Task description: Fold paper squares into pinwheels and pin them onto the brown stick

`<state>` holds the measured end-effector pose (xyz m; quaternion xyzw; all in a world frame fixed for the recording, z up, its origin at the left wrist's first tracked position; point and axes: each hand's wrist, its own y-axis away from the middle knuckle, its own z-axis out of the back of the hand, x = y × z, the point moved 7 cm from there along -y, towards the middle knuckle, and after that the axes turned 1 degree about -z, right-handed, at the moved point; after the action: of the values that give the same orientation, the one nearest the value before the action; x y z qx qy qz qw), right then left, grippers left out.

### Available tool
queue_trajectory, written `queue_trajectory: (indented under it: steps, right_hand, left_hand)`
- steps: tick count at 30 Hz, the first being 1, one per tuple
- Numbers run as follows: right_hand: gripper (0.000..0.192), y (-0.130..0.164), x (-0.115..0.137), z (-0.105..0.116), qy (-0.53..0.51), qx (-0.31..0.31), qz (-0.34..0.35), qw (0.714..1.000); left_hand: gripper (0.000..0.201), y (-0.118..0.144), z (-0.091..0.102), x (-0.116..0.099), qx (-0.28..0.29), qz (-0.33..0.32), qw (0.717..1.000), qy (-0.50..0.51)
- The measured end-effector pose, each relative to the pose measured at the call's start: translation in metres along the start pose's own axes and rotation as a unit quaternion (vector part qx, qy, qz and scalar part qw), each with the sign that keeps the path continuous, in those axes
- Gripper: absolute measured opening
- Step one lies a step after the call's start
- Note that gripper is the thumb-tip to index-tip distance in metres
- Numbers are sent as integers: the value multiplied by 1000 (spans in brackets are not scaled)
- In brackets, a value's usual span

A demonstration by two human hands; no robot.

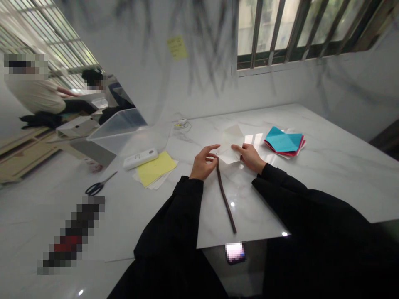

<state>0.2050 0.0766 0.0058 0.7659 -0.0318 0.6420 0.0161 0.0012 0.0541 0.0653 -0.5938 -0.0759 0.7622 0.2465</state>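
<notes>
While both hands pin 1 white paper sheet [230,146]: left hand [203,162] half-curled at its corner, right hand [251,157] flat on edge; align edges squarely, press firmly.

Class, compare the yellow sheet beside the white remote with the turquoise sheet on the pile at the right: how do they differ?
The yellow sheet lies on white papers, left of the hands; the turquoise sheet tops a red-edged pile, right of them. A white remote sits at the yellow sheet's edge; nothing rests on the turquoise one. Both lie flat on the marble table, untouched.
</notes>
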Motion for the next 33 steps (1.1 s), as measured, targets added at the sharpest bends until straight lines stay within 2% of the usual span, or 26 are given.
queue_trajectory:
  steps: [2, 5, 13, 15, 17, 20, 22, 28, 33]
  right_hand:
    - [49, 0, 0, -2, -4, 3, -2, 1000]
    - [50, 2, 0, -7, 2, 26, -4, 1000]
    - [50, 10, 6, -18, 72, 102, 16, 992]
    - [50, 12, 7, -21, 78, 117, 16, 990]
    - [52, 13, 7, -23, 83, 124, 13, 989]
    - [54, 15, 9, -25, 95, 125, 12, 988]
    - [55, 15, 11, -26, 96, 128, 16, 987]
    - [55, 17, 12, -29, 104, 139, 14, 985]
    - [48, 22, 16, -31, 122, 141, 11, 982]
  left_hand:
    - [41, 2, -7, -5, 28, -16, 999, -22]
    - [28, 4, -11, -5, 29, -10, 999, -23]
    - [24, 3, -7, 3, -40, 43, 998, -11]
    - [24, 3, -8, 5, -48, 58, 997, 19]
    - [38, 3, -10, 9, -45, 80, 993, 72]
    - [75, 2, -11, 16, -49, 105, 984, 132]
    - [92, 1, -8, 19, -60, 108, 982, 145]
    - [107, 3, -4, 27, -84, 134, 973, 167]
    - [106, 3, -11, 25, -35, 156, 971, 178]
